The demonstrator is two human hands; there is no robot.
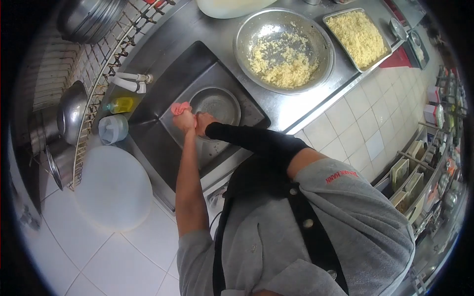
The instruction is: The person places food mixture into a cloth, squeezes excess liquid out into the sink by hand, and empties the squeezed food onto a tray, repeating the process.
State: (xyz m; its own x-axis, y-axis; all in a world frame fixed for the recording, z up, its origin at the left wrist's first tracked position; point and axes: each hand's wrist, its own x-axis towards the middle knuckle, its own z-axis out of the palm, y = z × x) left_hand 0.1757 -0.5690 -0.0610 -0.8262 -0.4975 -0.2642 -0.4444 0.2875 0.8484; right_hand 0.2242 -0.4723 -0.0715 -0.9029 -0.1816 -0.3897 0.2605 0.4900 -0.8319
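Observation:
Over the dark metal sink (pixel 143 143), my left hand (pixel 184 121) is closed around a pink cloth (pixel 180 107), which bunches out above the fist. Right beside it, my right hand (pixel 204 122) is closed too, wrapped on the cloth's other end; most of the cloth is hidden in the fingers. A round metal pan (pixel 217 102) lies in the sink just beyond and under my hands, its bottom looking wet. The black sleeve (pixel 247 138) covers my right forearm, while the left forearm is bare.
A big steel bowl (pixel 242 49) holding yellow crumbly food stands on the steel counter, with a filled tray (pixel 365 67) to its right. Left of the sink are a tap (pixel 131 81), a yellow liquid bottle (pixel 121 104), a plastic container (pixel 113 129) and a wire rack (pixel 94 93) with pots.

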